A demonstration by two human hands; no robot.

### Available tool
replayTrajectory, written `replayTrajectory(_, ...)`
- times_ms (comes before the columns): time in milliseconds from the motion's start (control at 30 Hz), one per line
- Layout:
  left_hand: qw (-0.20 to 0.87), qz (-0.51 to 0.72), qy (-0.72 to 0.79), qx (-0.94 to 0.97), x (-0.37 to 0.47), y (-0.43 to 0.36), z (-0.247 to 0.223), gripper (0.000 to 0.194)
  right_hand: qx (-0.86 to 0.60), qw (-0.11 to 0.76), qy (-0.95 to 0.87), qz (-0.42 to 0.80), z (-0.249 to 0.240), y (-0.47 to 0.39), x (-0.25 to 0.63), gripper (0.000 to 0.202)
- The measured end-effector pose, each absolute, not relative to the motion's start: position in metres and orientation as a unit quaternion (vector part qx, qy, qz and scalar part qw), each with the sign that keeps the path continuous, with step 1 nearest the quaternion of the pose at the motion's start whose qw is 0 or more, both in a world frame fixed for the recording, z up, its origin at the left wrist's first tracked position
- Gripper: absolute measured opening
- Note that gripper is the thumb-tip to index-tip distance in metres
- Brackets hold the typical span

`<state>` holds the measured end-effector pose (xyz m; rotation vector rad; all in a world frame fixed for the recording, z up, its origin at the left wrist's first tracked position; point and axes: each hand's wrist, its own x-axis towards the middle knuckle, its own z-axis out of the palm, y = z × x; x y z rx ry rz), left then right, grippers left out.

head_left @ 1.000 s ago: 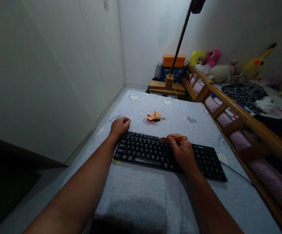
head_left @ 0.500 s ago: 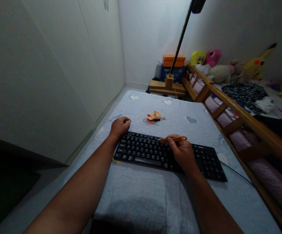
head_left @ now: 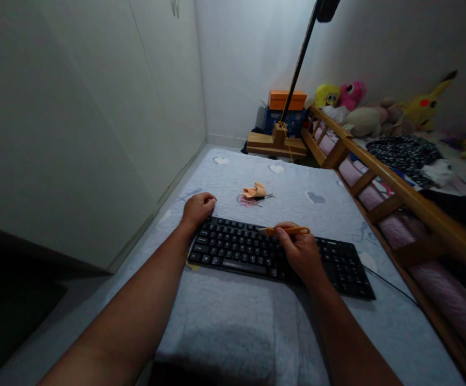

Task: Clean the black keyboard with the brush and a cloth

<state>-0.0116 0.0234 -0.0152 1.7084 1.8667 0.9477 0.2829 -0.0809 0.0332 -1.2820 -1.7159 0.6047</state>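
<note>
A black computer keyboard [head_left: 241, 249] lies slightly skewed on the pale blue quilted cover. Thumb and fingers of my right hand [head_left: 300, 249] pinch a small brush with an orange handle [head_left: 297, 230], its pale tip [head_left: 265, 231] over the upper middle key rows. Whether the tip touches the keys I cannot tell. At the keyboard's far left corner is my left hand [head_left: 198, 209], its fingers curled in; what they hold, if anything, is hidden. Beyond the keyboard sits a crumpled orange cloth [head_left: 254, 190] with thin metal tools [head_left: 270, 195] beside it.
The keyboard's cable [head_left: 393, 287] runs off to the right. Along the right side stands a wooden bed rail [head_left: 377, 171], with plush toys [head_left: 421, 110] behind it. A white wardrobe [head_left: 136, 107] flanks the left. A pole on a wooden base [head_left: 276, 140] stands at the far end.
The brush in my right hand has shifted very slightly, its tip a little to the left. My left hand and the keyboard look unmoved.
</note>
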Motion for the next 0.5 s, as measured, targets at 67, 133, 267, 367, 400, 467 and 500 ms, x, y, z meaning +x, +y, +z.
replayTrajectory(67, 0.218, 0.341, 0.675, 0.618, -0.0113, 0.0229, -0.0141, 0.034, -0.519, 0.444, -0.689, 0.244, 0.0331, -0.081, 0.2835, 0.025)
replayTrajectory(133, 0.217, 0.338, 0.675, 0.618, -0.0111, 0.0226, -0.0131, 0.034, -0.522, 0.444, -0.686, 0.244, 0.0336, -0.0812, 0.2843, 0.024)
replayTrajectory(267, 0.214, 0.337, 0.679, 0.616, -0.0108, 0.0223, -0.0124, 0.034, -0.526, 0.437, -0.687, 0.246, 0.0354, -0.0816, 0.2848, 0.024)
replayTrajectory(367, 0.214, 0.334, 0.682, 0.614, -0.0108, 0.0221, -0.0126, 0.033, -0.515, 0.431, -0.693, 0.264, 0.0358, -0.0818, 0.2835, 0.024)
replayTrajectory(400, 0.214, 0.333, 0.682, 0.615, -0.0109, 0.022, -0.0127, 0.033, -0.508, 0.43, -0.694, 0.272, 0.0357, -0.0818, 0.2829, 0.023)
replayTrajectory(467, 0.214, 0.334, 0.68, 0.616, -0.011, 0.0219, -0.0128, 0.034, -0.498, 0.429, -0.696, 0.289, 0.0355, -0.082, 0.2817, 0.022)
replayTrajectory(500, 0.214, 0.335, 0.68, 0.617, -0.011, 0.0218, -0.0128, 0.034, -0.496, 0.429, -0.695, 0.295, 0.0356, -0.0821, 0.2812, 0.022)
